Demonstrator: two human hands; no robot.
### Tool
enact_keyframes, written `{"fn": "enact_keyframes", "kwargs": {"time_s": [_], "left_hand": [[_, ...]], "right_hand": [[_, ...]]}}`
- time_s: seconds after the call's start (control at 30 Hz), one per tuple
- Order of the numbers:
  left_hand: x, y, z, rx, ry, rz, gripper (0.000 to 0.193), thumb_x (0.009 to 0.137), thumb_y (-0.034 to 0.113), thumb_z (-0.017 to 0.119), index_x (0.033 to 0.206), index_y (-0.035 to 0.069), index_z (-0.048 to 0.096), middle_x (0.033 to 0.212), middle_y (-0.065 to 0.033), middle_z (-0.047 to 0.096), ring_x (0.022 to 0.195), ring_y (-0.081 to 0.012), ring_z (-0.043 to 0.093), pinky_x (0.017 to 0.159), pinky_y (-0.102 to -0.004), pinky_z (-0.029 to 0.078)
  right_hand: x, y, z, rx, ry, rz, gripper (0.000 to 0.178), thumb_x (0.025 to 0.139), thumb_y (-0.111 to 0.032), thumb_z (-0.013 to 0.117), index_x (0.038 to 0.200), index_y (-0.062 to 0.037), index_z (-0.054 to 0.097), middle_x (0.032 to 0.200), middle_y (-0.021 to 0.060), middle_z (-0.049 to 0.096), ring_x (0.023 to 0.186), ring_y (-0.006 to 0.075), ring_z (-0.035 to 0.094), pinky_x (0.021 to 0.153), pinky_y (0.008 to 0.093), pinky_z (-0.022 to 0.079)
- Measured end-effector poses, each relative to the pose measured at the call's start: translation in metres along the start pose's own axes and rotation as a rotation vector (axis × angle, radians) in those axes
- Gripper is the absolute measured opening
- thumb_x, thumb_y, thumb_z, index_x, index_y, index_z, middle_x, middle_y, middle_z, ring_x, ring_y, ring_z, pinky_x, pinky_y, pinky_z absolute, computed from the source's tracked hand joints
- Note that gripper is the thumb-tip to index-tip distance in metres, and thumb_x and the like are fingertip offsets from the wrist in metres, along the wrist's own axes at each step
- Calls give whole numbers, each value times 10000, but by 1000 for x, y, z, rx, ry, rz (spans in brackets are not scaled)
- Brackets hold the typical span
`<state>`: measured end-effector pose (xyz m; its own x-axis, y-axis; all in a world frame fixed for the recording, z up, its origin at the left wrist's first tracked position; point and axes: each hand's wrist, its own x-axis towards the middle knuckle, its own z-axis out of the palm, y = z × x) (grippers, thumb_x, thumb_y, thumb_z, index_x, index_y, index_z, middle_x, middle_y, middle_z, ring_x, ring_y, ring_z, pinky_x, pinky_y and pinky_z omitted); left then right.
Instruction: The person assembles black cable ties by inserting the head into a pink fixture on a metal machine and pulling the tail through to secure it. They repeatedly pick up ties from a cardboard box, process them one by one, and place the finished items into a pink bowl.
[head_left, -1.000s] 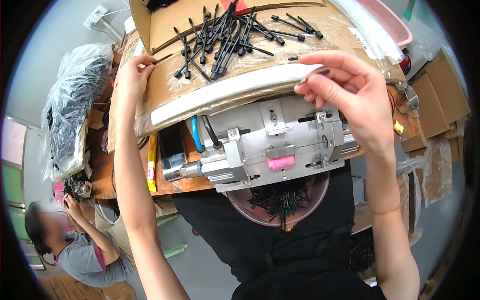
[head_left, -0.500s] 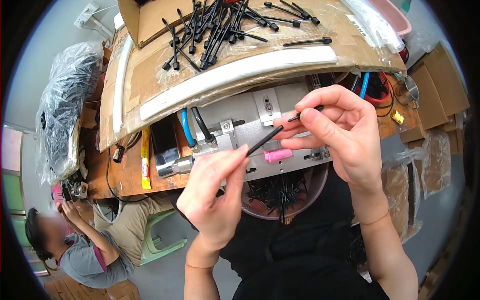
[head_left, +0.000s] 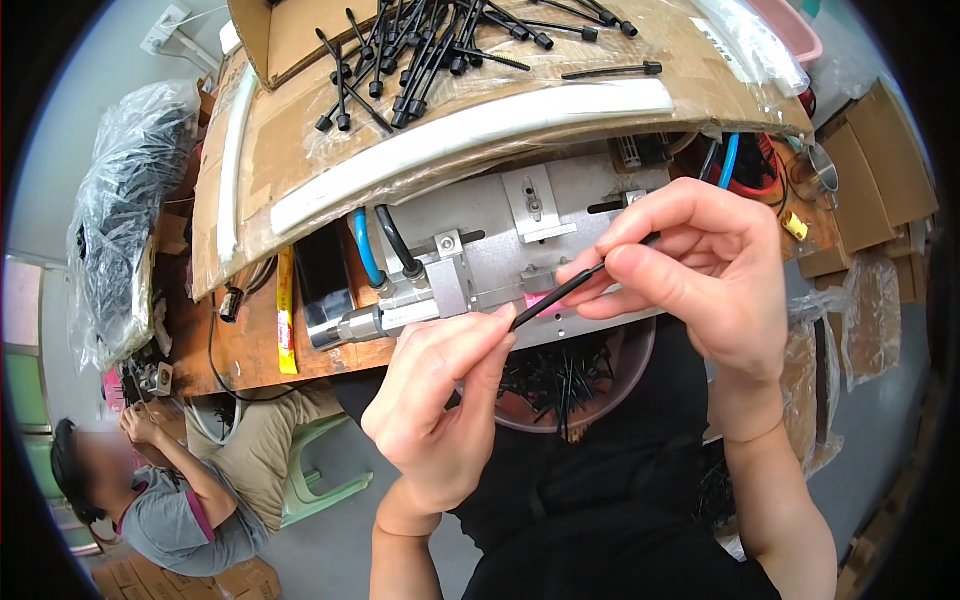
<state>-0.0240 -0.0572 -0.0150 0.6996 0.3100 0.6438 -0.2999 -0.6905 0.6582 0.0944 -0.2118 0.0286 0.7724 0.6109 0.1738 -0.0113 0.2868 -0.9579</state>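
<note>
Thin black rod [head_left: 565, 292] pinched at both ends, left hand [head_left: 440, 400] low, right hand [head_left: 690, 270] high, just before the metal fixture [head_left: 480, 265]; not yet loaded, many rods [head_left: 430, 50] waiting on cardboard tray [head_left: 300, 170] beyond.

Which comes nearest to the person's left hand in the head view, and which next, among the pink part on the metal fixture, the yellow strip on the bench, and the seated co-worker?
From the left hand:
1. Pink part, just above right, on the metal fixture.
2. Yellow strip, to the left, on the bench.
3. Seated co-worker, far lower left.
</note>
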Motion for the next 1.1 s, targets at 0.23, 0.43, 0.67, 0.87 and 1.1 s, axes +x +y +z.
{"fn": "enact_keyframes", "kwargs": {"time_s": [0.23, 0.43, 0.67, 0.87, 1.1], "left_hand": [[-16, 17, -1, -203, -307, -269, 409, 726, -90, 751, 1122, -19, 680, 990, -139, 664, 778, -184, 641, 682, -285, 540], [-47, 20, 20, 103, -261, -48, 580, 696, -53, 764, 1252, -18, 602, 909, -83, 574, 733, -180, 583, 606, -312, 491], [-55, -7, 62, 485, -374, 12, 610, 793, 12, 663, 1354, -86, 446, 904, -86, 517, 784, -205, 523, 696, -319, 475], [-51, -5, 59, 463, -427, 9, 621, 792, -15, 647, 1366, -94, 423, 908, -95, 516, 802, -216, 516, 717, -317, 471], [-40, 4, 44, 346, -528, -120, 805, 733, -14, 733, 1443, -28, 353, 989, -123, 521, 904, -282, 520, 794, -373, 460]], "right_hand": [[14, -17, -27, -194, -231, 280, 97, 820, 74, 661, 901, 118, 631, 841, 209, 693, 772, 221, 713, 704, 292, 611], [6, 6, -39, -423, -313, 163, 236, 876, 20, 623, 1104, 76, 630, 906, 151, 707, 828, 160, 699, 737, 258, 577], [-17, 10, -42, -469, -40, 87, 188, 889, -31, 640, 1051, 60, 672, 893, 88, 696, 815, 107, 669, 724, 231, 542], [-28, 12, -45, -472, 7, 58, 152, 873, -3, 650, 1008, 51, 693, 881, 102, 706, 823, 129, 686, 695, 226, 546], [3, 1, -42, -651, 49, -122, 83, 825, 14, 673, 900, 47, 685, 801, 94, 682, 690, 123, 636, 607, 246, 517]]}}
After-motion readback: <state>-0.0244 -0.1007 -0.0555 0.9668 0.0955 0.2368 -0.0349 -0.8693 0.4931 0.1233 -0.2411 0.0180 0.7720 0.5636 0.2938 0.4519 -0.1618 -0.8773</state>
